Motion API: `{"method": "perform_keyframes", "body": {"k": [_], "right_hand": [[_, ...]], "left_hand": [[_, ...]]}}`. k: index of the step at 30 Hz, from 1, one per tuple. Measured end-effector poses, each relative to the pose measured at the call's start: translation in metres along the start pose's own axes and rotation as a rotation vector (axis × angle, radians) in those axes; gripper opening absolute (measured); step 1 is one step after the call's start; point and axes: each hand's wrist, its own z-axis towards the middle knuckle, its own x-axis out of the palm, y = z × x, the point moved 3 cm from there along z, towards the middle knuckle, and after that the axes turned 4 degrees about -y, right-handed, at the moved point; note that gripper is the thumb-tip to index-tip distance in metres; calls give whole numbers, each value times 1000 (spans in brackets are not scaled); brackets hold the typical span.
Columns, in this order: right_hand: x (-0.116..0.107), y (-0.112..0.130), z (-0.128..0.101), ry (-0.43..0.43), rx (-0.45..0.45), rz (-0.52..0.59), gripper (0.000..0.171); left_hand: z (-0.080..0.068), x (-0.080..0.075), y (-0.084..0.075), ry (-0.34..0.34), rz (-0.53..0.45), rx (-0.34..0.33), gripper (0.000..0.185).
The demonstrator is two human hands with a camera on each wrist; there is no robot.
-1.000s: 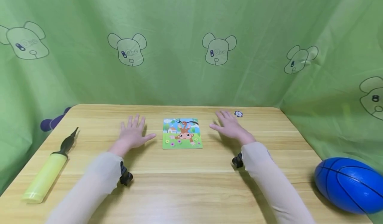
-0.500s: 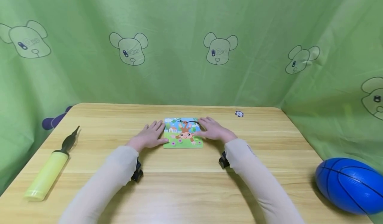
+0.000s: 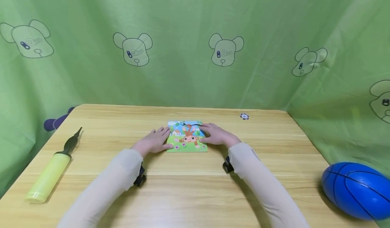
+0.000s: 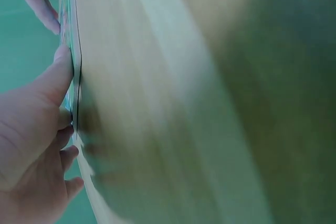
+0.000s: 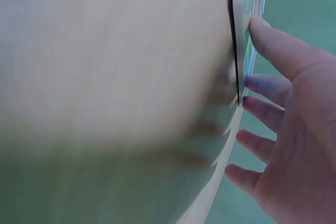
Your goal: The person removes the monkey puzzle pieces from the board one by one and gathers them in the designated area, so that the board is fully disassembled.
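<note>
A small square picture puzzle [image 3: 187,136] with a cartoon monkey lies flat on the wooden table [image 3: 195,194]. My left hand [image 3: 155,140] rests against its left edge, fingers stretched along the side and thumb at the near left corner. My right hand [image 3: 216,135] rests at the right edge, its fingers partly over the puzzle's right side. In the left wrist view the left hand [image 4: 58,98] has its thumb on the puzzle [image 4: 67,30] rim. The right wrist view shows the right hand [image 5: 273,61] touching the puzzle [image 5: 249,3] edge with thumb and fingertips.
A yellow hand pump [image 3: 50,172] with a black nozzle lies at the left. A blue ball [image 3: 356,190] sits at the near right table edge. A small round disc [image 3: 244,116] lies at the far right. A purple object [image 3: 53,123] pokes out behind the table's left edge. Green curtain surrounds the table.
Both hands moved inward from lying flat on the table apart from the puzzle to touching its left and right edges. The puzzle has not visibly shifted.
</note>
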Motion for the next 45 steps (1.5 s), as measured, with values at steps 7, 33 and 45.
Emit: {"method": "perform_keyframes", "body": {"k": [7,33,45], "right_hand": [[3,10,-11,7,-28,-7,70],[27,52,-67,32,-238,-85,68],[27,60,-78,37,-253,-54,67]], "left_hand": [[-13,3,-2,-2,9,13,77],[-99,19,-28,-89,-50,46,79],[-112,22,-32,-123,-79,63,79]]}}
